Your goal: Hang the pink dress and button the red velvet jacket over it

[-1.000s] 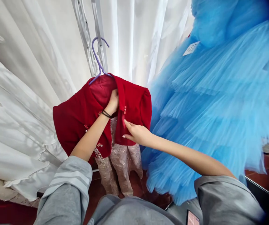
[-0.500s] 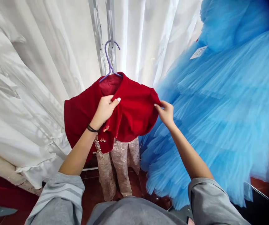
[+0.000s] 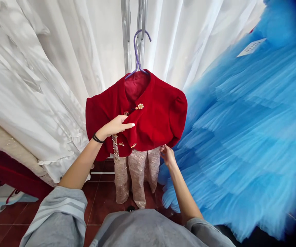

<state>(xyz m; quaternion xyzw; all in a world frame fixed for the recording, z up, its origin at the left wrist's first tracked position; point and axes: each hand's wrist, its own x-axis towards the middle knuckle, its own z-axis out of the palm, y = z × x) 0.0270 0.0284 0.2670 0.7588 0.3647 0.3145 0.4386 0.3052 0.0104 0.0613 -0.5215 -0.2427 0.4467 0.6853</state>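
A short red velvet jacket (image 3: 160, 106) hangs from a purple hanger (image 3: 137, 56), with pearl flower fasteners (image 3: 139, 106) and a beaded tassel (image 3: 115, 147) on its front. My left hand (image 3: 115, 125), a black band at its wrist, grips the jacket's front edge between thumb and fingers; its fingertips are hidden under the cloth. At the lower hem, below the puffed sleeve, my right hand (image 3: 168, 155) has its fingers curled and closed on the edge of the cloth.
Pale pink patterned fabric (image 3: 137, 175) hangs below the jacket. A full blue tulle dress (image 3: 240, 130) with a white tag (image 3: 251, 47) fills the right side. White drapery (image 3: 68, 51) hangs behind and left. A metal rack (image 3: 126, 34) carries the hanger above dark red floor tiles (image 3: 104, 195).
My right hand has moved from the sleeve's outer edge down and inward to the hem. My left hand has slid lower on the front, uncovering the top fastener. The view has shifted.
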